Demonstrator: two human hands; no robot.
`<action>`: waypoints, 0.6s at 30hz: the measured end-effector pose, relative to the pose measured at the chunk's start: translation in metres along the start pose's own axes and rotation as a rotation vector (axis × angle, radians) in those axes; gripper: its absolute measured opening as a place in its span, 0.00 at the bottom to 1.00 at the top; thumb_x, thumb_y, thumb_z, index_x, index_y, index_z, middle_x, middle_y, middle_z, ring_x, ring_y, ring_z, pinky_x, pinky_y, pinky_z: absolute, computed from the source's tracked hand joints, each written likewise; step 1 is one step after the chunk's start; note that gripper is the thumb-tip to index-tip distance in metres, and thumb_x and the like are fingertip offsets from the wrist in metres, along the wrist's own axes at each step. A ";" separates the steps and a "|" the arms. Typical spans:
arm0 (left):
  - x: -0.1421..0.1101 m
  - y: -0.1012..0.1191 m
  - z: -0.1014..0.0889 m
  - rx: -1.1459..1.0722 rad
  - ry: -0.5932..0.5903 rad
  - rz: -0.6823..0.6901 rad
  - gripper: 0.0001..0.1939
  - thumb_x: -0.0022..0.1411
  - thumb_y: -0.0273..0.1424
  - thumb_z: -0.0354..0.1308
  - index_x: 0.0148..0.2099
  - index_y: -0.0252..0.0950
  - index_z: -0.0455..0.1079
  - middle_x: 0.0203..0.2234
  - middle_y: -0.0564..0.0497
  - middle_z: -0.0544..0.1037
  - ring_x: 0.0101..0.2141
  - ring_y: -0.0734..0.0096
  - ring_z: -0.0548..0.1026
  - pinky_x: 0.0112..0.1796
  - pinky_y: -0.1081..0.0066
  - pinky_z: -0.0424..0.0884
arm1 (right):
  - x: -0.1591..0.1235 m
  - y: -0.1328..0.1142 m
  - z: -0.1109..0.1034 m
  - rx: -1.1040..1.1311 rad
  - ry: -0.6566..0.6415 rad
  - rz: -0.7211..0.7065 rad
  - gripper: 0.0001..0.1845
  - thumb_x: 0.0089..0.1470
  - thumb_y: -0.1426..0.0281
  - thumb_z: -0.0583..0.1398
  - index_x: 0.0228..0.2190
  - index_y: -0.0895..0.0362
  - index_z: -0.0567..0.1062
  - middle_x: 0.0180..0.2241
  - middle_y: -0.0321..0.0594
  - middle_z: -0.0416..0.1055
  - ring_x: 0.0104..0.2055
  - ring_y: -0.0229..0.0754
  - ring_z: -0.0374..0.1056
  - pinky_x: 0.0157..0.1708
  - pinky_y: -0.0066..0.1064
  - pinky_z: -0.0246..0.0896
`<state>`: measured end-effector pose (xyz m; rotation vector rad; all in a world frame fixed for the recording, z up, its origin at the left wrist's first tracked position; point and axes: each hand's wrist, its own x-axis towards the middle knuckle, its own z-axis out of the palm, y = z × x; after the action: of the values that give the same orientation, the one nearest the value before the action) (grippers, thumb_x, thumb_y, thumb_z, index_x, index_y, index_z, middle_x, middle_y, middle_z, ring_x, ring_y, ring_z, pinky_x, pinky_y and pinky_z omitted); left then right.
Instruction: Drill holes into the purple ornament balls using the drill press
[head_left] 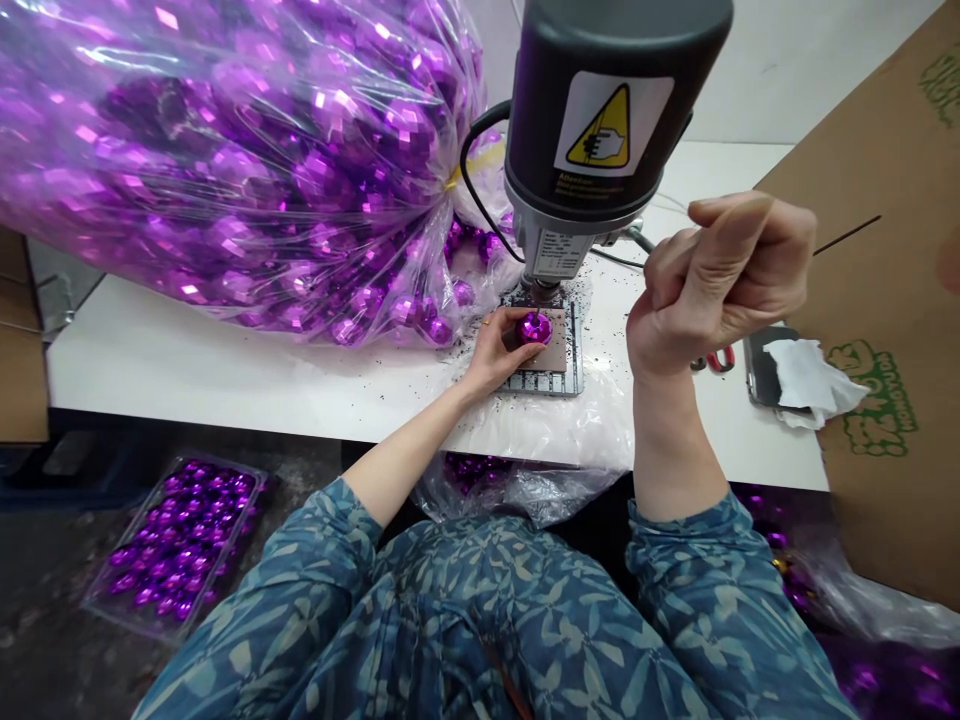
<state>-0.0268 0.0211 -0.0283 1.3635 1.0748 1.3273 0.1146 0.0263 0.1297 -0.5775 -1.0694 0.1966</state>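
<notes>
My left hand (pixel 496 352) pinches a shiny purple faceted ball (pixel 535 329) between thumb and fingers. The ball rests on a small brown board (pixel 553 358), which lies on the slotted metal base (pixel 571 384) of a bench drill press (pixel 540 235). Right above the ball is the drill's chuck; the bit's tip is too small to tell whether it touches. My right hand (pixel 724 270) is raised beside the drill, its fingers curled into a fist. Whatever it grips, if anything, is hidden behind the fingers.
A large clear bag (pixel 300 170) of purple balls fills the left of the table. Dark shavings surround the base. A clear tray (pixel 259 490) of purple pieces stands low at left. To the right are a phone (pixel 759 370), white tissue (pixel 814 380) and a cardboard box (pixel 900 300).
</notes>
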 end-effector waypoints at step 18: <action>0.005 -0.027 -0.003 0.087 -0.005 0.156 0.30 0.57 0.45 0.78 0.56 0.41 0.73 0.52 0.43 0.78 0.53 0.55 0.80 0.58 0.54 0.76 | -0.022 0.035 -0.019 0.131 -0.066 -0.257 0.15 0.67 0.55 0.60 0.34 0.50 0.76 0.15 0.25 0.44 0.14 0.23 0.40 0.19 0.23 0.42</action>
<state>-0.0296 0.0313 -0.0539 1.5402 1.0504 1.4023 0.1251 0.0395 0.0878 -0.3140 -1.1739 0.0602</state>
